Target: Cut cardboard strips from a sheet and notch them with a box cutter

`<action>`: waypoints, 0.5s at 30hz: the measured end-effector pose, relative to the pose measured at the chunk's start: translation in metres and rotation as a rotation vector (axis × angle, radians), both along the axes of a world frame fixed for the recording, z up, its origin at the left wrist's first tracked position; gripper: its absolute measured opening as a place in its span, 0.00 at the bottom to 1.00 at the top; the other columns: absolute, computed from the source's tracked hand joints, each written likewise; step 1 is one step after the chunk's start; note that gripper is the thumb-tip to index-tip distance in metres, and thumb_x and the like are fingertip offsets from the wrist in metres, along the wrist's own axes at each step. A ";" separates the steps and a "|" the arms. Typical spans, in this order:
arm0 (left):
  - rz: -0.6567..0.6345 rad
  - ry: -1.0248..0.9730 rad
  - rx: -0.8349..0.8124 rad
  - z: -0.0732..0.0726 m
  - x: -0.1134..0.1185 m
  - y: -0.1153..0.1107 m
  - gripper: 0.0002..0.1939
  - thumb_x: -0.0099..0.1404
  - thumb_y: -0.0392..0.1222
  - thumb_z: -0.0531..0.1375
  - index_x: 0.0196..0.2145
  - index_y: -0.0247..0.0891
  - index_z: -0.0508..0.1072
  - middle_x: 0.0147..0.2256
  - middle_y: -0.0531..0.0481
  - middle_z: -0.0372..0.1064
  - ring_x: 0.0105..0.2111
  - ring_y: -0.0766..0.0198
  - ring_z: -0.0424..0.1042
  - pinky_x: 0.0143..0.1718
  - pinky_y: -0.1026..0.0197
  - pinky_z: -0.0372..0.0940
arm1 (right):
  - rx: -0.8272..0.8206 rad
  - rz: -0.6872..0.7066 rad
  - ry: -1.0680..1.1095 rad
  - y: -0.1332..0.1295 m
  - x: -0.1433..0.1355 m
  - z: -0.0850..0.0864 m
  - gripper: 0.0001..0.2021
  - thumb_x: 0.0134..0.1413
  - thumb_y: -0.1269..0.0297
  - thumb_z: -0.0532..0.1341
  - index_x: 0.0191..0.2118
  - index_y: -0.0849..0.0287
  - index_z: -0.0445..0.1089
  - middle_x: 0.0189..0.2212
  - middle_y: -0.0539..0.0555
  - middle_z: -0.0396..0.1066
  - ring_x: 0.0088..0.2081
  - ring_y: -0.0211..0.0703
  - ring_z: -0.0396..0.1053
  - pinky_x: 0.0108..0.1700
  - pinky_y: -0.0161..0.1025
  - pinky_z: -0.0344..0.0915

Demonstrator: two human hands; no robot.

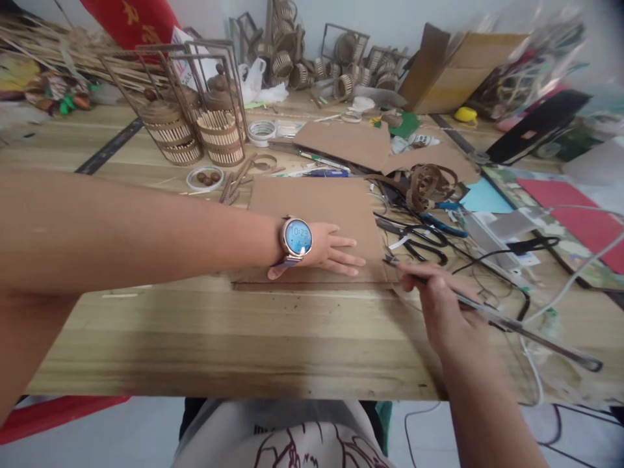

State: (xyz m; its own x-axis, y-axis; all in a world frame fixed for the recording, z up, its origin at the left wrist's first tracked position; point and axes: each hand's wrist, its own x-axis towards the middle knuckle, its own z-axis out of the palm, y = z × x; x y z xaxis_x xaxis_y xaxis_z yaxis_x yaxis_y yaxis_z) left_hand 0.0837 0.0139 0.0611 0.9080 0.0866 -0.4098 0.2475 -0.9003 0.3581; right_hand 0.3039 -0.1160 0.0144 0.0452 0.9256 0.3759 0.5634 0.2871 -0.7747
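Note:
My left hand point(327, 250) lies flat with its fingers spread on a brown cardboard sheet point(312, 195). A watch point(297, 237) sits on that wrist. My right hand point(446, 305) is closed around a long, slim pen-like tool point(531, 335). The tool has a dark tip and a greyish shaft, and I cannot make out its exact kind. Its tip points left, at the right edge of the cardboard near the lower corner; whether it touches is unclear. Black-handled scissors point(419, 235) lie just beyond the right hand.
Small bamboo lanterns point(221, 136) stand behind my left arm, near a lid with brown beads point(205, 178) and a tape roll point(262, 132). More cardboard point(341, 143), a blue pen point(329, 173) and coiled brown strips point(431, 185) lie beyond. White cable point(560, 292) trails at right.

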 end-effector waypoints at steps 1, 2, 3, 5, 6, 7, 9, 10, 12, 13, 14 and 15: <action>0.012 0.012 -0.010 0.000 0.000 0.000 0.58 0.34 0.17 0.71 0.62 0.51 0.68 0.71 0.56 0.49 0.72 0.40 0.37 0.63 0.47 0.54 | -0.020 0.019 0.007 -0.004 -0.006 0.001 0.16 0.65 0.52 0.54 0.39 0.52 0.77 0.28 0.52 0.73 0.33 0.46 0.72 0.37 0.43 0.69; 0.014 0.011 -0.015 -0.001 0.000 0.001 0.57 0.37 0.17 0.71 0.63 0.51 0.67 0.71 0.57 0.48 0.72 0.41 0.36 0.62 0.48 0.55 | -0.051 0.038 0.008 -0.008 -0.014 0.001 0.13 0.64 0.55 0.57 0.38 0.52 0.77 0.28 0.51 0.74 0.32 0.45 0.72 0.35 0.41 0.69; 0.005 0.002 -0.012 -0.002 0.000 0.002 0.57 0.37 0.18 0.71 0.64 0.50 0.66 0.71 0.57 0.49 0.72 0.41 0.35 0.62 0.49 0.55 | -0.091 0.047 0.011 -0.011 -0.022 0.001 0.11 0.62 0.56 0.59 0.37 0.52 0.77 0.27 0.51 0.74 0.31 0.44 0.72 0.33 0.39 0.68; -0.043 -0.021 0.019 -0.007 -0.001 0.005 0.61 0.35 0.17 0.71 0.65 0.49 0.64 0.71 0.55 0.49 0.72 0.41 0.34 0.63 0.48 0.53 | -0.166 0.045 0.032 -0.017 -0.039 0.001 0.08 0.59 0.58 0.60 0.36 0.53 0.76 0.28 0.51 0.76 0.29 0.42 0.72 0.29 0.37 0.66; -0.070 -0.022 0.046 -0.009 -0.001 0.007 0.64 0.32 0.16 0.71 0.66 0.49 0.63 0.71 0.54 0.48 0.72 0.40 0.34 0.64 0.47 0.51 | -0.192 0.037 0.048 -0.019 -0.047 0.001 0.08 0.58 0.58 0.61 0.35 0.54 0.75 0.28 0.51 0.77 0.29 0.42 0.72 0.28 0.36 0.65; -0.092 -0.015 0.070 -0.011 -0.001 0.008 0.67 0.29 0.15 0.71 0.67 0.48 0.62 0.72 0.54 0.46 0.72 0.41 0.34 0.65 0.47 0.49 | -0.216 0.035 0.059 -0.020 -0.055 0.001 0.07 0.57 0.58 0.61 0.34 0.54 0.74 0.28 0.51 0.77 0.28 0.42 0.72 0.27 0.35 0.64; -0.092 0.006 0.089 -0.012 0.000 0.009 0.67 0.27 0.15 0.71 0.66 0.50 0.63 0.72 0.56 0.45 0.72 0.41 0.35 0.65 0.47 0.50 | -0.249 0.044 0.067 -0.019 -0.068 0.000 0.07 0.55 0.58 0.61 0.32 0.55 0.73 0.26 0.51 0.76 0.27 0.42 0.72 0.25 0.34 0.63; -0.075 0.003 0.081 -0.012 0.001 0.008 0.64 0.29 0.16 0.71 0.65 0.50 0.65 0.72 0.57 0.46 0.72 0.40 0.36 0.63 0.48 0.54 | -0.259 0.054 0.068 -0.018 -0.073 0.000 0.07 0.54 0.59 0.61 0.32 0.55 0.72 0.26 0.51 0.76 0.27 0.41 0.72 0.24 0.34 0.63; -0.042 -0.032 0.058 -0.011 0.001 0.007 0.53 0.38 0.20 0.70 0.62 0.48 0.68 0.70 0.54 0.53 0.71 0.40 0.42 0.56 0.52 0.60 | -0.260 0.067 0.077 -0.015 -0.081 0.000 0.07 0.53 0.59 0.60 0.31 0.55 0.72 0.26 0.51 0.76 0.26 0.41 0.71 0.24 0.34 0.63; -0.027 -0.047 0.060 -0.010 0.001 0.006 0.48 0.43 0.22 0.68 0.62 0.46 0.69 0.68 0.51 0.57 0.69 0.40 0.46 0.52 0.54 0.62 | -0.255 0.065 0.086 -0.014 -0.083 -0.001 0.06 0.53 0.60 0.60 0.31 0.55 0.71 0.26 0.51 0.76 0.26 0.40 0.71 0.24 0.34 0.63; -0.019 -0.053 0.075 -0.010 0.001 0.006 0.43 0.48 0.24 0.66 0.62 0.44 0.69 0.66 0.48 0.60 0.67 0.41 0.50 0.49 0.57 0.62 | -0.251 0.058 0.093 -0.013 -0.085 -0.001 0.06 0.53 0.60 0.59 0.30 0.55 0.71 0.26 0.50 0.76 0.25 0.40 0.70 0.24 0.34 0.64; -0.022 -0.050 0.097 -0.011 0.001 0.006 0.40 0.52 0.26 0.64 0.63 0.43 0.68 0.64 0.46 0.62 0.66 0.42 0.53 0.46 0.58 0.61 | -0.250 0.052 0.095 -0.013 -0.086 -0.002 0.06 0.53 0.60 0.59 0.30 0.54 0.71 0.25 0.50 0.76 0.25 0.40 0.70 0.25 0.34 0.64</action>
State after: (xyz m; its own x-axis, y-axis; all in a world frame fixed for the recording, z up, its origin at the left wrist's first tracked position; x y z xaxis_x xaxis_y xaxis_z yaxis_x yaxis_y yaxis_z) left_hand 0.0849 0.0194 0.0504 0.9294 0.1030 -0.3545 0.2108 -0.9364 0.2806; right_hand 0.2180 -0.1286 0.0128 0.0194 0.9911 0.1319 0.4747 0.1070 -0.8736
